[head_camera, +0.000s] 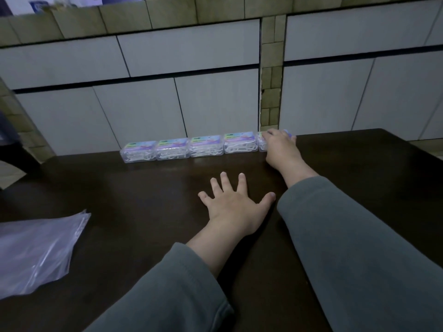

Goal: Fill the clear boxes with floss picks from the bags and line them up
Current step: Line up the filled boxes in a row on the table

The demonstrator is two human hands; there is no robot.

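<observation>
Several clear boxes (189, 147) with coloured labels and white floss picks inside stand in a row along the far edge of the dark table (143, 188). My right hand (279, 146) reaches over the rightmost box (262, 143) and grips it, hiding most of it. My left hand (233, 202) lies flat on the table in the middle, palm down, fingers spread, holding nothing. Empty clear plastic bags (36, 250) lie at the near left.
Behind the table rises a wall of white panels (191, 51) with tan tiled strips (271, 75). A dark object (9, 144) stands at the far left edge. Both forearms wear grey-green sleeves.
</observation>
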